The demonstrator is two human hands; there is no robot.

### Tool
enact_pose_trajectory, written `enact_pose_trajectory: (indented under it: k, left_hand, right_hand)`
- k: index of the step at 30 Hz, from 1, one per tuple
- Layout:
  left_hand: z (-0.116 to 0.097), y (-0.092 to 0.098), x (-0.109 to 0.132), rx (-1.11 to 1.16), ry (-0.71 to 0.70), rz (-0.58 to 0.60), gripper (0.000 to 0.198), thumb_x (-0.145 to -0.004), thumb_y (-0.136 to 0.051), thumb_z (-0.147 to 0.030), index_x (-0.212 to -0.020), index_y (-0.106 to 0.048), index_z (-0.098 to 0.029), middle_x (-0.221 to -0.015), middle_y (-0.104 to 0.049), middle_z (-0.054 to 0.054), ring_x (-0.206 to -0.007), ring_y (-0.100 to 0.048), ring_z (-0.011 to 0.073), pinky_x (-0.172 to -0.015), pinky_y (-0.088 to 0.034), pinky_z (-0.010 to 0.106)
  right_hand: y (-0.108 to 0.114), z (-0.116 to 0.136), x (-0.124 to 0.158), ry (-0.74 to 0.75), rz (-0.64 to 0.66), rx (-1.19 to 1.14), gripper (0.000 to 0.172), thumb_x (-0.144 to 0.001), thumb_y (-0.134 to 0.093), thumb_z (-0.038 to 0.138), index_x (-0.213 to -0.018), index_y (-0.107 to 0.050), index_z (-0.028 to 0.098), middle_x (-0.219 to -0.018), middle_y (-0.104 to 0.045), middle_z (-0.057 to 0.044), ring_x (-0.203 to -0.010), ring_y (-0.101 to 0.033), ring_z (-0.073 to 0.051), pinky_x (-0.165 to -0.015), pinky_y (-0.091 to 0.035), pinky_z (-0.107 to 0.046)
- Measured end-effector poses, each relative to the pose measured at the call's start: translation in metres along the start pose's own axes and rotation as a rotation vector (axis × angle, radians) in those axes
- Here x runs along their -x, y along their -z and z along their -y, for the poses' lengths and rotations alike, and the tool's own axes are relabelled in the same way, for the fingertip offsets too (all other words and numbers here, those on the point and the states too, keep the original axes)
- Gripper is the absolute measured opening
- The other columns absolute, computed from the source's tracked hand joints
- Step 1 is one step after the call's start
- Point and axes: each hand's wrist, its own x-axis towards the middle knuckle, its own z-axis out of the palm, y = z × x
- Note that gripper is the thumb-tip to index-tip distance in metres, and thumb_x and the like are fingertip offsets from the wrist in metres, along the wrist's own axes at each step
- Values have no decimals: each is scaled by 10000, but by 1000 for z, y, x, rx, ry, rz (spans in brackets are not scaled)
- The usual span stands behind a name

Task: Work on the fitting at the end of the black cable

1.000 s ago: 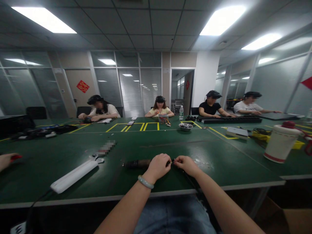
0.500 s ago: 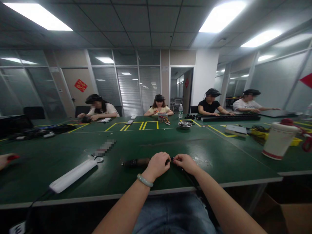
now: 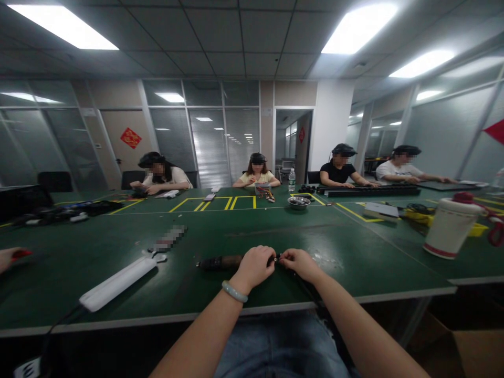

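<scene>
A dark, cylindrical tool (image 3: pixel 220 263), which looks like an electric screwdriver, lies on the green table with its narrow metal tip pointing left. My left hand (image 3: pixel 255 265), a pale bangle on its wrist, is closed over the right end of it. Close beside, my right hand (image 3: pixel 301 264) pinches a thin dark cord (image 3: pixel 280 257) at that end. A tiny bright spot shows between the two sets of fingertips; the joint itself is too small and covered to make out. More dark cord runs beneath my right wrist toward the table edge.
A white power strip (image 3: pixel 120 283) lies at the left, near another person's hand (image 3: pixel 10 258) with something red. Ahead stand a metal bowl (image 3: pixel 298 202) and a water bottle (image 3: pixel 292 180). A white tumbler (image 3: pixel 451 231) is at the right. Several people sit across the table.
My hands and the tool hold almost the same position. The person at the far left has shifted a hand slightly.
</scene>
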Motion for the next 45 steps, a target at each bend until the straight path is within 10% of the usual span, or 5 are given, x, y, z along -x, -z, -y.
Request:
enact_pose_trajectory:
  k: [45]
  left_hand:
    - [1, 0, 0, 11, 31, 3, 38, -840, -570, -237, -864, -567, -208, -876, -614, 25, -868, -566, 180, -772, -420, 300]
  right_hand:
    - [0, -5, -1, 10, 7, -39, 207, -784, -626, 351, -875, -700, 180, -691, -681, -5, -618, -599, -137, -591, -429, -227]
